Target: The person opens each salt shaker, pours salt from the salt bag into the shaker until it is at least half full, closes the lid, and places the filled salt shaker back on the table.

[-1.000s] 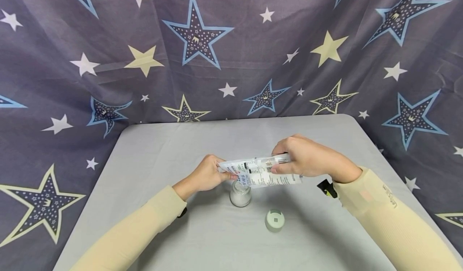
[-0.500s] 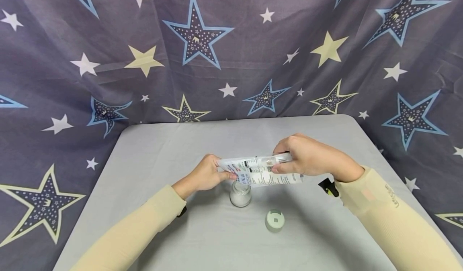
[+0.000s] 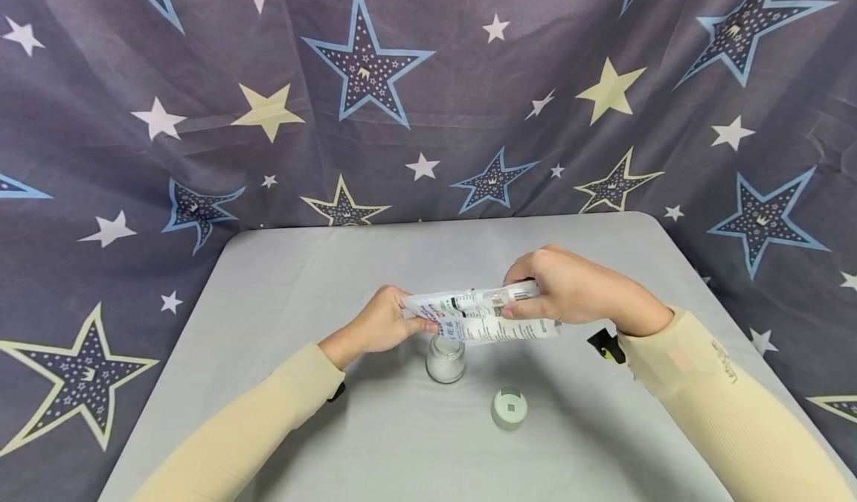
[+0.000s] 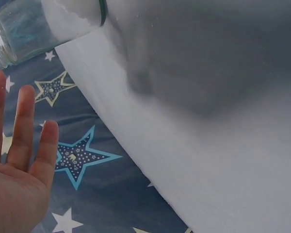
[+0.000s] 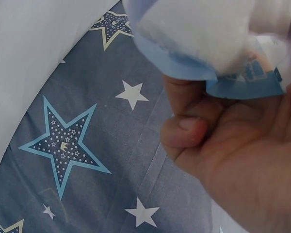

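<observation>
A white printed plastic bag [image 3: 482, 327] is held tilted above the table in the head view, its left end over a glass jar. My right hand [image 3: 565, 286] grips the bag's right part. In the right wrist view, curled fingers of the right hand [image 5: 218, 141] lie against the bag's blue edge [image 5: 247, 87]. My left hand [image 3: 382, 320] pinches the left end, thumb in front. The other fingers of the left hand [image 4: 24, 150] extend near the jar's threaded neck in the left wrist view. White granular contents show inside the glass jar [image 3: 445, 364]; the bag hides its mouth.
A round pale green lid [image 3: 509, 407] lies on the table to the right of the jar. The grey-covered table [image 3: 375, 442] has rounded far corners. Behind it hangs a dark cloth [image 3: 455, 78] printed with stars.
Almost nothing moves. Both hands keep hold of the bag over the jar, and the bag's right part shifts very slightly.
</observation>
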Demonstrator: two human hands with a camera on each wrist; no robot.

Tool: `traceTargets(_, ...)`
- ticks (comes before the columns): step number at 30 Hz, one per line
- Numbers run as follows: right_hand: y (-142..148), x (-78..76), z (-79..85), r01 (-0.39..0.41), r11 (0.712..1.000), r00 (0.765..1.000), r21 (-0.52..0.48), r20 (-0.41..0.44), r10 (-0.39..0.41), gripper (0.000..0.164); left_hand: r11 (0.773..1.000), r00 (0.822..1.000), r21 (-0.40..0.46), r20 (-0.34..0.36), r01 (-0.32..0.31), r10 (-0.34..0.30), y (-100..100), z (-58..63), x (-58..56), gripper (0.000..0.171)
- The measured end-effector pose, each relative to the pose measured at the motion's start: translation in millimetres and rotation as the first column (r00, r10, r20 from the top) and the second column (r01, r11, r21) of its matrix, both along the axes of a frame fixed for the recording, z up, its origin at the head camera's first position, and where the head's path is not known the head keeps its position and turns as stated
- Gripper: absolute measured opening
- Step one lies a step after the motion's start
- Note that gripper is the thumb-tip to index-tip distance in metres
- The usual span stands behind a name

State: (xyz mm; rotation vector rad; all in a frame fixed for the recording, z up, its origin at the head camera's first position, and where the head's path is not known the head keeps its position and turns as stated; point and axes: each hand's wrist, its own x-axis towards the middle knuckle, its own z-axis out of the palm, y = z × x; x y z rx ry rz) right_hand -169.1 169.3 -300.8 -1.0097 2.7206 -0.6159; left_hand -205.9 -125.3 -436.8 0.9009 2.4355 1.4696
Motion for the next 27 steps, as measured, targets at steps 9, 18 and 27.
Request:
traceTargets(9,-2.9,0.3,-1.3,0.001,1.000,0.999,0.006,-0.035,-0.001,0.009,1.000,1.000,-0.010,0.022,-0.007,0.008,0.3,0.4,0.3,0.015)
traceTargets(18,-5.7,1.6,-0.7,-0.004,1.000,0.998,0.011,-0.061,0.004,0.011,1.000,1.000,-0.013,0.025,-0.013,0.013,0.5,-0.4,1.0,0.014)
traceTargets(27,-4.8,1.0,-2.6,-0.008,1.000,0.998,0.015,-0.064,0.009,0.011,1.000,1.000,-0.016,0.002,-0.015,0.015,1.4,-0.4,1.0,0.015)
